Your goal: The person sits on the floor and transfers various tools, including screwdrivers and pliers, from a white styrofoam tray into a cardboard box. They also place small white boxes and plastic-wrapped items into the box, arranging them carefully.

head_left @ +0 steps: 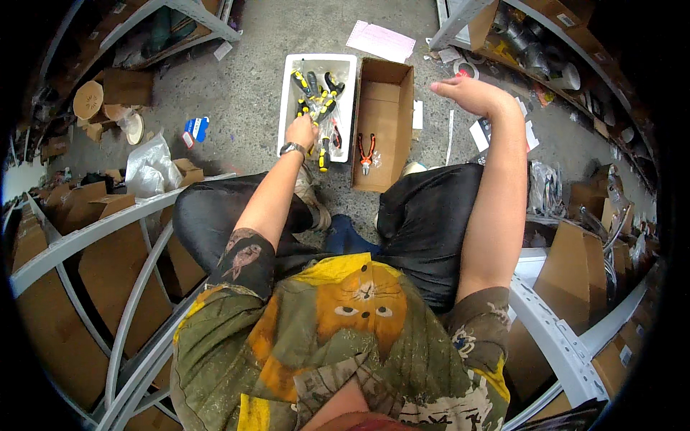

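The left hand (302, 131) is closed on bagged yellow-and-black pliers (318, 108) in the white tray (287, 93), while the right hand (471, 95) hovers open and empty, a brown carton (384, 93) holding red-handled pliers (366, 152) between them and a pink sheet (381, 39) beyond.

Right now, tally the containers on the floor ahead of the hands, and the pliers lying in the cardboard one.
White plastic tray of yellow-and-black tools, left hand at its edge: 1
Open cardboard box: 1
Red-handled pliers in the box: 1
Total: 3
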`<act>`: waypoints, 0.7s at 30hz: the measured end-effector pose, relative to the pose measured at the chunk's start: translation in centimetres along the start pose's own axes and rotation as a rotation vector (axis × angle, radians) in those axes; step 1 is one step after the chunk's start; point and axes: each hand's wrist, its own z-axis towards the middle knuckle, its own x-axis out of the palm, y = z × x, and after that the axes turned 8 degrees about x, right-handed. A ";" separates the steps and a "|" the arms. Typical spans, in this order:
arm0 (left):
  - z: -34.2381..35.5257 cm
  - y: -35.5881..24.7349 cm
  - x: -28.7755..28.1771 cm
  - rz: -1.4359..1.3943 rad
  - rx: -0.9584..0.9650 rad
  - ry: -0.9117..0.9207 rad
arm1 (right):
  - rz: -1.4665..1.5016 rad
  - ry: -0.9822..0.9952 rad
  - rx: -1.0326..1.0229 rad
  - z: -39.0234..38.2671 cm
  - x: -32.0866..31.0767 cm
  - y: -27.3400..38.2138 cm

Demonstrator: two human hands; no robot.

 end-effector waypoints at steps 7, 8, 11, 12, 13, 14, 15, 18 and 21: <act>3.4 0.7 -4.1 -0.682 -0.277 0.225 | 0.056 0.041 0.172 -3.9 0.7 -0.4; 2.8 -3.0 -7.1 -0.858 -0.250 0.202 | 0.041 0.055 0.178 -3.5 1.3 -1.9; 2.7 -7.3 -11.3 -1.093 -0.126 0.198 | 0.009 0.185 0.363 -2.6 1.8 -1.5; 2.5 -9.2 -12.5 -1.229 -0.067 0.214 | 0.027 0.214 0.374 -3.2 1.9 -0.9; 2.0 -11.2 -13.9 -1.362 -0.005 0.226 | 0.019 0.254 0.397 -3.4 2.0 -0.7; 1.3 -13.0 -15.2 -1.493 0.058 0.234 | 0.009 0.295 0.415 -3.5 2.1 -0.6; 0.6 -14.7 -16.3 -1.523 0.116 0.269 | -0.003 0.336 0.433 -3.5 2.2 -0.5; -1.2 -19.4 -18.5 -1.535 0.257 0.378 | 0.424 0.171 0.058 -3.9 2.0 1.2; -3.1 -23.4 -19.0 -1.392 0.341 0.431 | 0.919 -0.074 -0.235 -1.8 2.4 4.6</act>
